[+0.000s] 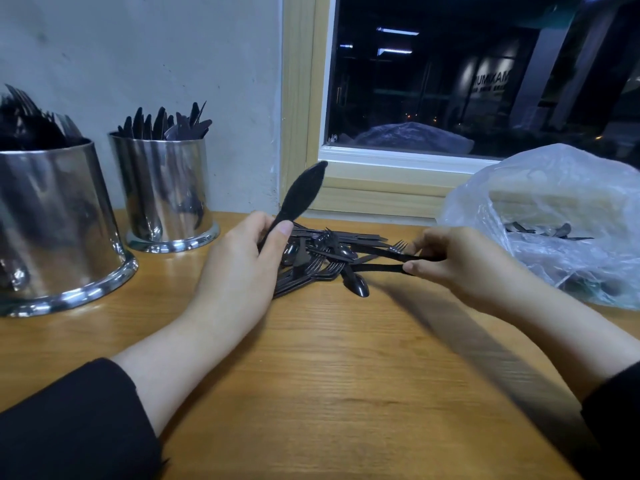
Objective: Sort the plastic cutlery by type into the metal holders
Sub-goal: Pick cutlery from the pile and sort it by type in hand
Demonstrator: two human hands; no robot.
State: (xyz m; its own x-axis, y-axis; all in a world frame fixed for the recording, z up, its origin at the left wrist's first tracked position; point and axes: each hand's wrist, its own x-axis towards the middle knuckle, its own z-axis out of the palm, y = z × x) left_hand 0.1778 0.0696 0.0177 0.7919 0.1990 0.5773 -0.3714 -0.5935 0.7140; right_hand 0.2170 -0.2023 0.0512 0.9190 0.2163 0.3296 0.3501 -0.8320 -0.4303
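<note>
Wooden desk (329, 358) by a dark window (467, 74), left hand (239, 268) gripped 1 black knife (301, 195) upright, right hand (460, 263) fingers pinched 1 spoon (360, 287) handle over the cutlery pile (311, 258), 2 metal holders (166, 192) at left.

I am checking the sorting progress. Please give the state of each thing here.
left hand: holds black knife upright
right hand: pinches two cutlery handles
cutlery pile: unsorted on table
near holder: holds forks
far holder: holds knives
plastic bag: open, cutlery inside
</note>
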